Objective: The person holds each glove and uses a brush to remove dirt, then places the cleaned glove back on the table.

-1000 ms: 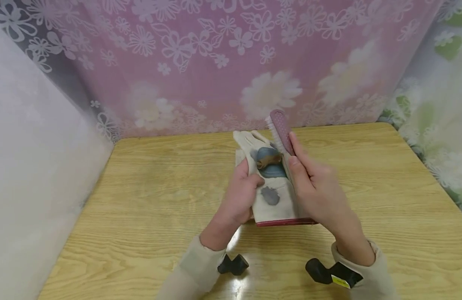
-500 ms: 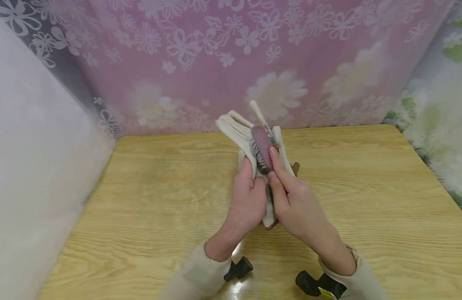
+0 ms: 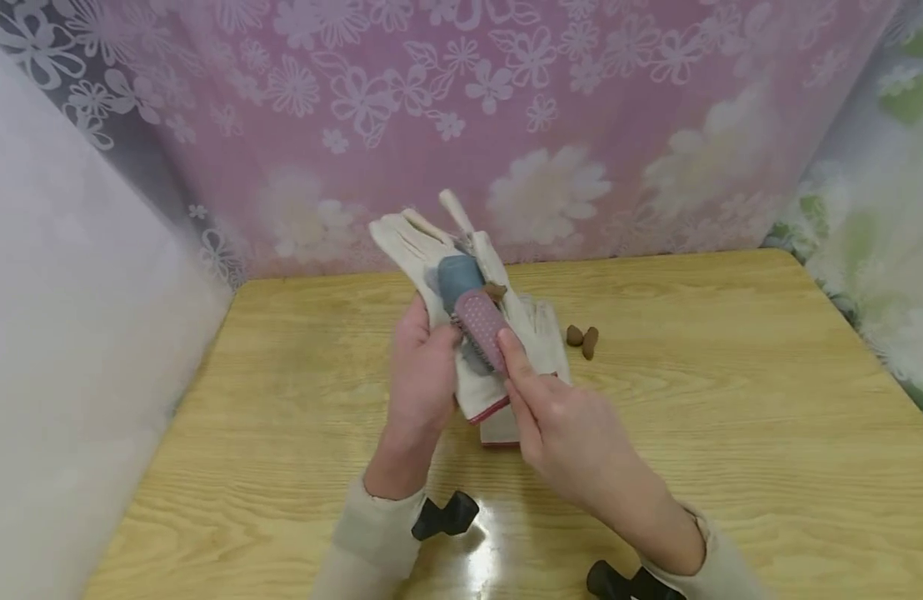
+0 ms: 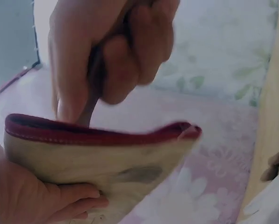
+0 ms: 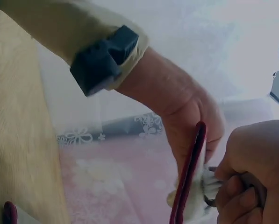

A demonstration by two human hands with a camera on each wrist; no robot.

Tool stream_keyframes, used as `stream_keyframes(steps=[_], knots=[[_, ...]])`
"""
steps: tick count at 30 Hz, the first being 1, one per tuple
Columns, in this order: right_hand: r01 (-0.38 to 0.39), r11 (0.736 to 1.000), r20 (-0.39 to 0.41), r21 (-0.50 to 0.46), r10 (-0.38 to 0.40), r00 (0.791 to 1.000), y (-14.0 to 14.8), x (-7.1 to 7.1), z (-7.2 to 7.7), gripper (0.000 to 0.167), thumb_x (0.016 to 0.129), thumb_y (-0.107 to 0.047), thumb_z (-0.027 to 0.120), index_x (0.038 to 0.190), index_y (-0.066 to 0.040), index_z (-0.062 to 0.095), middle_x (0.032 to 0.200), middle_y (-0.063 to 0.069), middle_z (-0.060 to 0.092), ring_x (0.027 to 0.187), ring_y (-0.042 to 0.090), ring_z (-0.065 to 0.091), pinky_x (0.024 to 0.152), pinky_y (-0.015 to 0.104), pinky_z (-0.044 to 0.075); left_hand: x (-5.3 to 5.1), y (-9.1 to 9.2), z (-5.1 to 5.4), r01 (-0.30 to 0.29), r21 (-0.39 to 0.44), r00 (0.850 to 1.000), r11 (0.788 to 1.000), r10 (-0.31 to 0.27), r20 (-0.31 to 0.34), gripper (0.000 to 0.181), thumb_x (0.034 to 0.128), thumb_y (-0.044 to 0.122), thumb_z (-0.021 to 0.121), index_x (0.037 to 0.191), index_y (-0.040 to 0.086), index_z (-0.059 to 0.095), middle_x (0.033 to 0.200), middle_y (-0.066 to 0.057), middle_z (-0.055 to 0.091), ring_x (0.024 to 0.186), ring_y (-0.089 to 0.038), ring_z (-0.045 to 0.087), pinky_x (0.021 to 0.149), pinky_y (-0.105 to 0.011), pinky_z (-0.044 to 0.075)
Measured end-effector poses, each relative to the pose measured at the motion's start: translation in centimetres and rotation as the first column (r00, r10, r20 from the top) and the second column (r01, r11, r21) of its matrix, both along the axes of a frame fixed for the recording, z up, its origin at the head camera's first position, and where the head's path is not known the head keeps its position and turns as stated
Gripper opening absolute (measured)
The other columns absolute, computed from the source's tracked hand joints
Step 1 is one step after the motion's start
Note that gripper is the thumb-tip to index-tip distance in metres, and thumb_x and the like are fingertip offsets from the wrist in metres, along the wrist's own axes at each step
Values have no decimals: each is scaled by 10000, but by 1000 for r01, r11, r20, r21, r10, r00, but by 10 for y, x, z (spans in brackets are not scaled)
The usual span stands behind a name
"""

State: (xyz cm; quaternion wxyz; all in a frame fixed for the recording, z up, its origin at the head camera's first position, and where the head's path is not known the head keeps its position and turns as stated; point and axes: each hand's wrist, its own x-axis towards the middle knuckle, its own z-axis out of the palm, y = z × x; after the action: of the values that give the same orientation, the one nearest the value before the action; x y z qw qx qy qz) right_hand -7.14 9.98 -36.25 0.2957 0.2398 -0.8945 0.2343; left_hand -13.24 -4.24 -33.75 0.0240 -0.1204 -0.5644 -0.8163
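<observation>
My left hand grips a cream work glove by its side, thumb on the upper face, above the table. The glove has a blue palm patch, dark smudges and a red-edged cuff. In my right hand is a scrub brush with a dotted mauve back, its bristles against the glove below the patch. A small brown lump sits beside the patch. The left wrist view shows the glove's open cuff and my left fingers under it; the right wrist view shows the cuff edge-on.
A second cream glove lies on the wooden table, partly under the held one. Two brown lumps lie to its right. Flowered pink cloth hangs behind the table, and pale sheets hang at both sides.
The held glove has moved left and turned its palm up to view, uncovering the second glove and the brown lumps. The brush has come down from above the glove onto its palm, towards the cuff.
</observation>
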Motion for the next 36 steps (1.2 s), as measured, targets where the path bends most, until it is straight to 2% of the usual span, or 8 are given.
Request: stream_keyframes(steps=[5, 9, 14, 20, 26, 30, 32, 36], knots=[[85, 992, -34, -95, -88, 996, 10, -12, 1, 573, 898, 4, 626, 1446, 39, 463, 705, 185, 638, 504, 213, 524, 416, 364, 427, 19, 23, -7, 103, -135, 994, 985, -106, -18, 630, 868, -122, 314, 1466, 32, 440, 1414, -136, 539, 1236, -221, 550, 1002, -339, 485], [117, 980, 20, -159, -115, 993, 20, -25, 0, 503, 948, -32, 578, 1438, 28, 478, 712, 231, 650, 497, 241, 538, 450, 405, 438, 21, 33, -13, 151, -171, 988, 974, -154, -3, 659, 875, -114, 308, 1502, 71, 392, 1452, -89, 511, 1262, -195, 531, 1000, -339, 481], [87, 995, 109, -53, -80, 991, 17, -16, 5, 510, 951, -85, 594, 1446, -15, 492, 543, 52, 516, 445, 108, 342, 409, 288, 323, 6, 20, -14, 161, -30, 984, 986, -159, 79, 690, 847, -122, 303, 1514, 46, 351, 1462, -155, 477, 1233, -279, 546, 921, -340, 527], [66, 996, 186, 64, -77, 980, 13, 4, 14, 512, 935, -89, 618, 1431, -15, 514, 555, -39, 457, 459, 67, 292, 408, 249, 291, -3, 12, -13, 103, 63, 992, 993, -107, 61, 663, 822, -152, 300, 1465, -21, 390, 1462, -165, 462, 1271, -243, 491, 957, -315, 491], [36, 999, 254, -15, -31, 967, 16, 4, 20, 525, 966, -123, 606, 1474, -99, 478, 607, -62, 407, 514, 56, 294, 474, 251, 333, -5, 10, -11, 101, 163, 990, 982, -115, 82, 701, 798, -172, 310, 1483, -27, 339, 1494, -151, 416, 1352, -237, 410, 1079, -375, 403], [-34, 980, 289, -194, 90, 953, 25, 0, 22, 520, 983, -111, 593, 1486, -164, 469, 603, -90, 300, 497, 15, 235, 469, 217, 323, -5, 8, -10, 177, 280, 967, 944, -220, 129, 820, 768, -187, 316, 1545, 54, 219, 1547, -119, 337, 1414, -250, 332, 1144, -431, 316], [-62, 956, 327, -287, 159, 932, 30, -2, 23, 512, 997, -110, 573, 1490, -203, 467, 642, -72, 401, 531, 18, 310, 513, 207, 356, -6, 8, -10, 228, 323, 946, 918, -287, 148, 876, 741, -195, 313, 1558, 89, 176, 1564, -112, 306, 1432, -259, 300, 1162, -451, 281], [-72, 894, 408, -443, 272, 871, 38, -5, 24, 492, 1029, -118, 513, 1497, -259, 453, 1202, 80, 666, 988, 32, 598, 794, 123, 447, -9, 7, -13, 330, 389, 889, 860, -422, 179, 912, 716, -202, 282, 1561, 112, 141, 1582, -133, 265, 1453, -288, 252, 1184, -488, 221]])
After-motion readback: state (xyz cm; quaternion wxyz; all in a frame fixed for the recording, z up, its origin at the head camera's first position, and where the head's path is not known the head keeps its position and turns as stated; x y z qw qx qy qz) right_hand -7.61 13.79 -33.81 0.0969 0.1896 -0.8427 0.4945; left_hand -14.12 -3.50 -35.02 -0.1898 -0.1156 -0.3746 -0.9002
